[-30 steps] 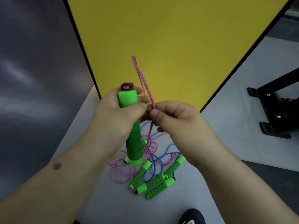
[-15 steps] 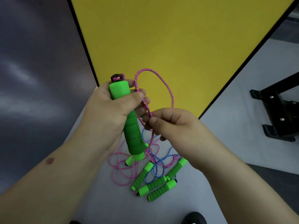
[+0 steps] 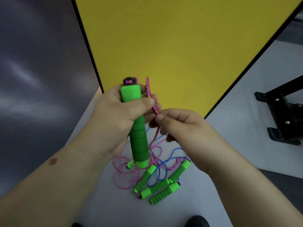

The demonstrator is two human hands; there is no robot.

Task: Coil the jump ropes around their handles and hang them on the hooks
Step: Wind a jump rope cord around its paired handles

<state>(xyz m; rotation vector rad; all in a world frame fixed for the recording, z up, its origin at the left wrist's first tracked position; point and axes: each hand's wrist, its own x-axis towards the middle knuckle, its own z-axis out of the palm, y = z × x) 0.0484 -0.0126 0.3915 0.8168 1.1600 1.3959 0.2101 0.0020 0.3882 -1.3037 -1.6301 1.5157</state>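
A green foam handle (image 3: pixel 136 122) is gripped upright by the left hand (image 3: pixel 114 118) while the pink rope (image 3: pixel 151 97) is pinched in the right hand (image 3: pixel 178 123) fingers (image 3: pixel 161 119); tight, tensioned wraps are likely needed.

L hand (image 3: pixel 119 115) fist-gripping, R hand (image 3: pixel 178 123) pinching, both raised close.
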